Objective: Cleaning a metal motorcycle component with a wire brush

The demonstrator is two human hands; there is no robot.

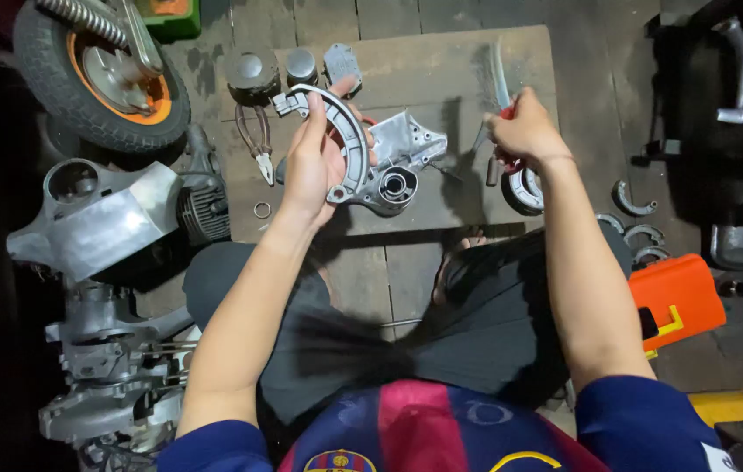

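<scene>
1. Holding a curved brake shoe [349,140] up in front of the body, the left hand [314,162] grips it around the lower half, thumb on one side and fingers behind, so the arc faces the person and can be looked at.
2. The right hand [524,131] is clenched around the red handle of a brush [501,83]; the bristle end points up and away, apart from the shoe, as if it waits beside it.
3. The shoe is in the air over a cardboard sheet [476,61] that covers the floor; I think the sheet is there to keep the parts off the dirt.
4. On the sheet, just under the left hand, lies a metal housing [402,162] with a round bore. Pliers [258,140] lie to the left of it, and two round caps [253,74] stand at the far edge.
5. More shoes [638,223] lie on the floor at the right, near an orange case [677,297], so they are easy to reach.
6. At the left stand a wheel [96,74] with an orange rim and a grey engine block [100,214], both well apart from the hands.
</scene>
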